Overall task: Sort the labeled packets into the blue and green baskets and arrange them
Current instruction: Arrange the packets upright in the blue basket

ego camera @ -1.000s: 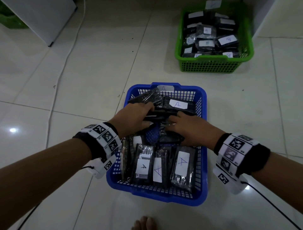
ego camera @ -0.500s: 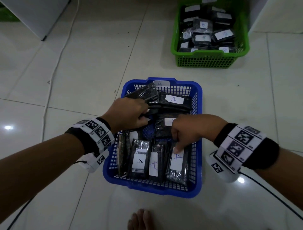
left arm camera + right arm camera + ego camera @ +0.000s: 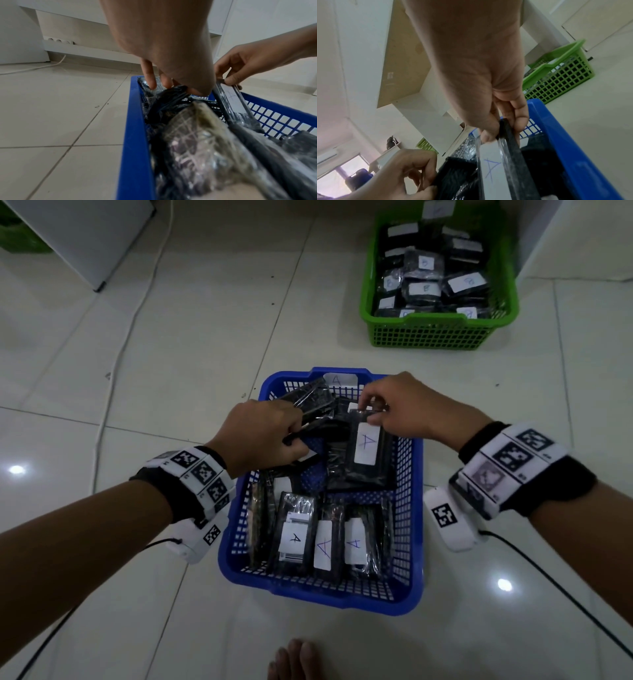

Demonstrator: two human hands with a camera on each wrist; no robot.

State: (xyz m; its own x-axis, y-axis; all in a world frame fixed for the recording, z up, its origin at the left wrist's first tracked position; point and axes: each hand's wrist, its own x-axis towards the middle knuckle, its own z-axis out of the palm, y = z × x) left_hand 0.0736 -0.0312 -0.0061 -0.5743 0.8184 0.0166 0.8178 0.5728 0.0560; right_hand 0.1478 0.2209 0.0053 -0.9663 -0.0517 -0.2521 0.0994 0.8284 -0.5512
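Note:
The blue basket point(image 3: 409, 508) sits on the floor just in front of me, holding several black plastic-wrapped packets with white "A" labels; three stand in a row point(image 3: 323, 544) at its near end. My right hand point(image 3: 380, 409) pinches the top edge of one "A" packet point(image 3: 366, 455) point(image 3: 493, 174) and holds it upright near the basket's middle. My left hand point(image 3: 274, 433) point(image 3: 173, 86) grips a black packet point(image 3: 169, 97) in the far left part of the basket. The green basket point(image 3: 428, 332) at the far right holds several "B" packets.
White tiled floor lies all round both baskets. A white cable point(image 3: 120, 347) runs along the floor at the left, beside a white cabinet point(image 3: 85, 234). My bare toes point(image 3: 294, 660) show at the bottom edge. White furniture point(image 3: 548, 234) stands right of the green basket.
My right hand has lifted an "A" packet from lying among the pile and now holds it upright by its top edge, farther back in the basket. My left hand stayed on the far-left packets.

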